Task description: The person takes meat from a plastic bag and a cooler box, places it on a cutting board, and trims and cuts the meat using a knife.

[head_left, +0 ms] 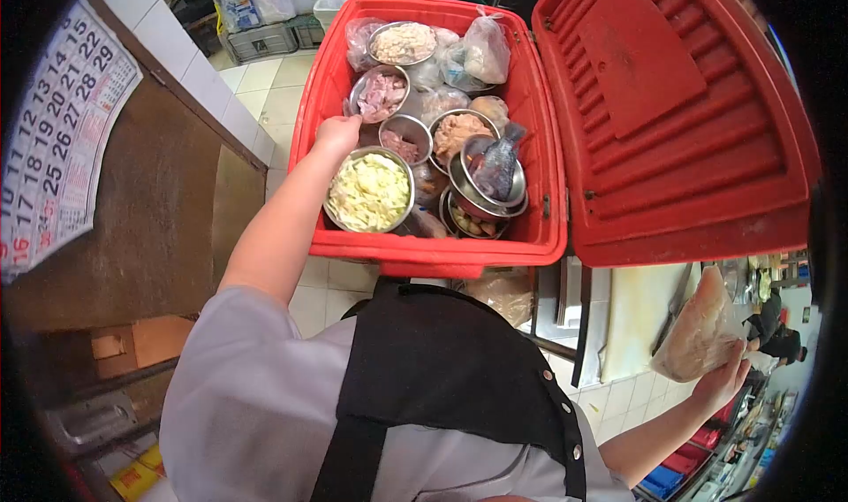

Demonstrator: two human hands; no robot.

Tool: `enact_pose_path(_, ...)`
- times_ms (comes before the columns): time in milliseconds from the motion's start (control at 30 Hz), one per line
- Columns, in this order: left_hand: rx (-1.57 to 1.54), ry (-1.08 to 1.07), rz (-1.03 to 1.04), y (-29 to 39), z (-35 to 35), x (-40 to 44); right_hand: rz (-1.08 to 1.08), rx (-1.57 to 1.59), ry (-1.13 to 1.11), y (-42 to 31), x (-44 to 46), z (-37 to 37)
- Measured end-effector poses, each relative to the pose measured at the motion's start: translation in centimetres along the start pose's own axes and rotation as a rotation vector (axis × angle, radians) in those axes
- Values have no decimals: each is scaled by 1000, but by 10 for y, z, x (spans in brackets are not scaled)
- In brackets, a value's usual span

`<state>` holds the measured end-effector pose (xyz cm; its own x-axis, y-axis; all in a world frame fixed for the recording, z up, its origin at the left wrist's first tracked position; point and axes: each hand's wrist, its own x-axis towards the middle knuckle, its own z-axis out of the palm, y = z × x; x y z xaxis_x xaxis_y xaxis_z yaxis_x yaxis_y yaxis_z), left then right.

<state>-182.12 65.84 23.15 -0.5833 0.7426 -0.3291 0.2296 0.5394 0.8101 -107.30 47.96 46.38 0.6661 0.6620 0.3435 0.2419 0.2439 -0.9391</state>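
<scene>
My left hand [339, 136] reaches into the red cooler box [428, 253], its fingers closed at the rim of a metal bowl of pink raw meat [382, 94]. Just below that hand sits a bowl of chopped pale-green cabbage [369, 193]. A smaller bowl of meat [404, 140] stands beside it. Out to the right, my right hand [723, 376] grips a clear plastic bag [702, 330] with something pale inside, held away from the cooler.
The cooler's lid [680, 122] is swung up on the right. Inside are a bowl with a dark fish [495, 168], a bowl of orange-pink meat [461, 133] and several plastic bags [484, 51]. A wall calendar [62, 140] hangs left. Another person [777, 334] is far right.
</scene>
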Motion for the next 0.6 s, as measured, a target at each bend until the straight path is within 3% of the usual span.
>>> enact_pose_path(67, -91, -86, -181, 2, 4, 19, 8, 5, -19, -23, -23, 13)
enact_pose_path(200, -138, -163, -205, -2, 27, 67, -23, -68, -90, -69, -56, 36)
enact_pose_path(300, -270, -344, -396, -11, 37, 91, -114, -170, -80, -80, -56, 27)
enact_pose_path(433, -441, -227, -503, -11, 52, 99, -136, -239, -201, -111, -82, 46)
enact_pose_path(600, -658, -51, -480, -39, 82, 126, -179, -218, -319, -119, -96, 65)
